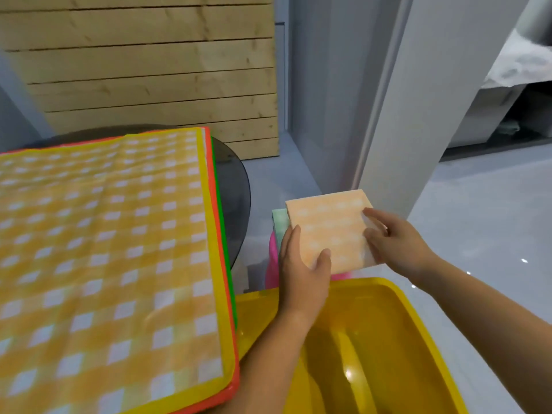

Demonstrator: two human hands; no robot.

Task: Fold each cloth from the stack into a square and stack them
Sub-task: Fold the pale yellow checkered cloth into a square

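Note:
A folded orange checked cloth (328,222) lies square on top of a folded pale green cloth (280,224), whose edge peeks out at the left. My left hand (301,264) holds the orange square at its near left corner, thumb on top. At the square's right edge my right hand (391,237) pinches it. To the left, a stack of unfolded cloths (104,249) lies flat on a dark round table (236,180); the top one is yellow checked with a yellow border, and orange and green edges show beneath it.
A pink object (272,264) sits under the folded cloths, mostly hidden. A yellow plastic bin (388,348) stands below my arms at the bottom. A wooden slat panel (149,70) stands behind the table. Grey floor and a white pillar (418,85) lie to the right.

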